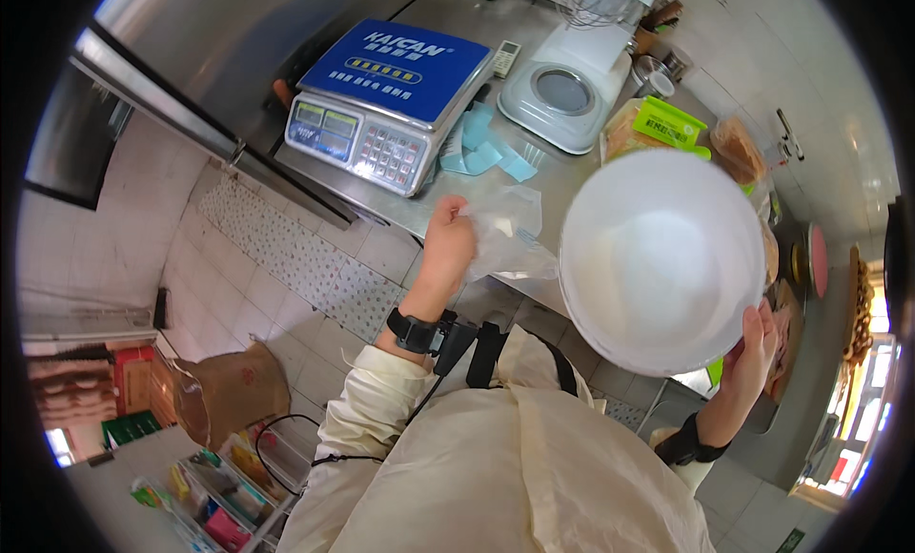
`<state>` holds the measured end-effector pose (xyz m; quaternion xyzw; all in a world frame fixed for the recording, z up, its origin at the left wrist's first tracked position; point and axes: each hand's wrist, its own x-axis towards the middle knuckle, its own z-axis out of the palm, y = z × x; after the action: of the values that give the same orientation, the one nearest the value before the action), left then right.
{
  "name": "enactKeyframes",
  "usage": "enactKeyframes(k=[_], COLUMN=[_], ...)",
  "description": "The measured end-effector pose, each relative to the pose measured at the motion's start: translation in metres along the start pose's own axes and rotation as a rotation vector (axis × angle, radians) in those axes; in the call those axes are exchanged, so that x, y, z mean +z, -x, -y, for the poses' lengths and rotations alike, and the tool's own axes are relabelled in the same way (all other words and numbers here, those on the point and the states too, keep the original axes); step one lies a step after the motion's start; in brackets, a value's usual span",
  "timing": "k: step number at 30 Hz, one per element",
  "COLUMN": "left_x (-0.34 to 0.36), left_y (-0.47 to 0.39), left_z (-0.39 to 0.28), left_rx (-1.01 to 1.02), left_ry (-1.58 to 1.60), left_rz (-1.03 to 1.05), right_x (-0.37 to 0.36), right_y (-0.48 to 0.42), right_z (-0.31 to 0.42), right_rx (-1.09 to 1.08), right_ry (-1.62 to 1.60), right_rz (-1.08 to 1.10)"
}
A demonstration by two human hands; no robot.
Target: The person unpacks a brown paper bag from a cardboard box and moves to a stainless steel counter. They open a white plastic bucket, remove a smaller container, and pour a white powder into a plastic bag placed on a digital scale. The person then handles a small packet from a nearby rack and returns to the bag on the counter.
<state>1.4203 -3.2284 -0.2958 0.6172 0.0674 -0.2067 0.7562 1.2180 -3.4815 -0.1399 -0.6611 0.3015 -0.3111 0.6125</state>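
My left hand [450,242] is closed on a clear plastic bag [504,227], which hangs over the front edge of the steel counter [400,210]. A small pale piece shows in or behind the bag. In my right hand [758,345] is the rim of a large white bowl [661,263], tilted so that its inside faces me; no contents can be made out in it. Beyond the bag lie light blue pieces of wrapping [479,142], beside a digital price scale [389,88] with a blue top.
A white kitchen machine [565,88] stands behind the bowl, with a remote control [506,58] to its left. Bagged food [740,149] and a bright green package [668,122] lie at the right. A brown sack [232,396] stands on the floor, near a rack of packets [221,488].
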Motion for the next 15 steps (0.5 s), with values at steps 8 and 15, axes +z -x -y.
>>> enactKeyframes(k=[8,15], left_x=[0.009,0.015], left_y=[-0.012,-0.037], left_z=[-0.011,-0.070], left_rx=[0.107,-0.152], left_ry=[-0.725,-0.128], left_rz=[0.264,0.479], right_x=[-0.033,0.000], right_y=[0.022,0.008], right_z=[-0.103,-0.134], right_rx=[0.319,0.353], right_ry=[-0.106,-0.293], right_rz=[-0.074,-0.097])
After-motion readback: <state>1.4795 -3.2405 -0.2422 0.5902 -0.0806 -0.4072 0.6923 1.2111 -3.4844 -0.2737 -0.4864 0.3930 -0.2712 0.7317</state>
